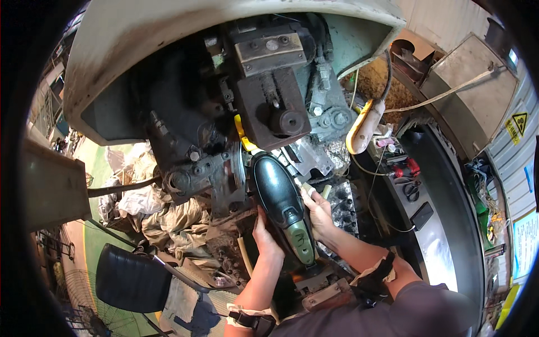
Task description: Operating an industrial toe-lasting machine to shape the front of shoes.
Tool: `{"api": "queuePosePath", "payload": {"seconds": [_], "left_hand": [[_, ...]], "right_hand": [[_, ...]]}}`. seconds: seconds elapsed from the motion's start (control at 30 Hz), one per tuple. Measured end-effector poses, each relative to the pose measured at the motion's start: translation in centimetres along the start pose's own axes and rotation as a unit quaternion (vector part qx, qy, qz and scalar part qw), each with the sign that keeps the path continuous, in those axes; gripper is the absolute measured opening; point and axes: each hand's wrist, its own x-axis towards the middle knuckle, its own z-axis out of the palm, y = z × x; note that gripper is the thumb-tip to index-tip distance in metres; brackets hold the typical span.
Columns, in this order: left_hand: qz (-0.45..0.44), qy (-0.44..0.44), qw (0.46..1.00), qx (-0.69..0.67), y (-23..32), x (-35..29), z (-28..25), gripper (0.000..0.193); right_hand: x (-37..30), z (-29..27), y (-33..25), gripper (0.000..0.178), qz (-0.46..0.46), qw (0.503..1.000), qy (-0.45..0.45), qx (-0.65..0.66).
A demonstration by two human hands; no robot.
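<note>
A glossy black shoe upper (pixel 273 178) sits on a green shoe last (pixel 299 240) in the middle of the view, its toe end pointing away from me into the machine. My left hand (pixel 266 238) presses against its left side, with most fingers hidden beneath it. Along its right side, my right hand (pixel 318 210) grips it, its fingers partly hidden by the shoe. Pale pieces (pixel 311 190) show by the right fingertips; whether the hand holds them I cannot tell. Directly ahead of the toe are a yellow part (pixel 242 133) and a dark metal machine block (pixel 274 106).
A curved cream machine cover (pixel 224 17) arches overhead. Metal arms (pixel 191 177) flank the work. A yellowish-white handled tool (pixel 365 128) hangs by a cable at right. Scissors (pixel 411 192) and a phone-like black slab (pixel 421 216) lie on the side shelf. A black chair (pixel 132 278) stands at left.
</note>
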Motion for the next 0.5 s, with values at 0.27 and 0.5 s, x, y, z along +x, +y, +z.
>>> {"api": "queuePosePath", "payload": {"seconds": [0.27, 0.5], "left_hand": [[0.031, 0.021, 0.999, 0.000, -0.5, 1.2, -1.5, 0.043], [0.026, 0.051, 0.998, -0.022, -0.1, 0.2, -0.7, 0.034]], "right_hand": [[0.0, -0.3, 0.7, 0.032, -0.047, 0.999, -0.016, 0.018], [-0.4, -0.3, 0.4, 0.030, -0.043, 0.999, -0.009, 0.027]]}}
